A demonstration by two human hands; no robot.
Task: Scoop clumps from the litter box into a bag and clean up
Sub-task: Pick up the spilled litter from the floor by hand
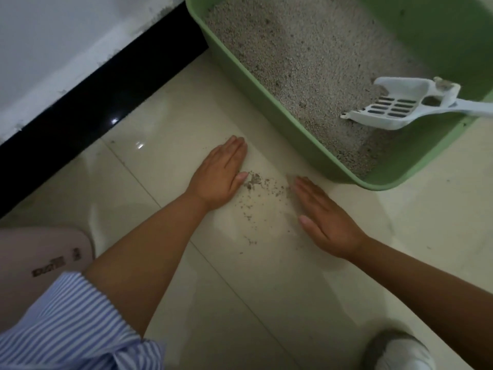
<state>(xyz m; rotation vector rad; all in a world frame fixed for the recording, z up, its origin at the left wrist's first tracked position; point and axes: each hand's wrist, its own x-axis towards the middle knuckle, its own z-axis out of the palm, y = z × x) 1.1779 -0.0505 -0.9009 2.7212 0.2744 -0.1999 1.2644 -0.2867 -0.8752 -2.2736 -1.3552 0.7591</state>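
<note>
Beside one green litter box [266,102] holding one white scoop [392,108], left hand [218,174] and right hand [328,222], both flat with fingers together, flank spilled litter [256,182].

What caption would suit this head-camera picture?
Both hands, left and right, flat on the floor, flank spilled litter beside the green litter box.

dark print on pink object [48,263], unreadable
</note>
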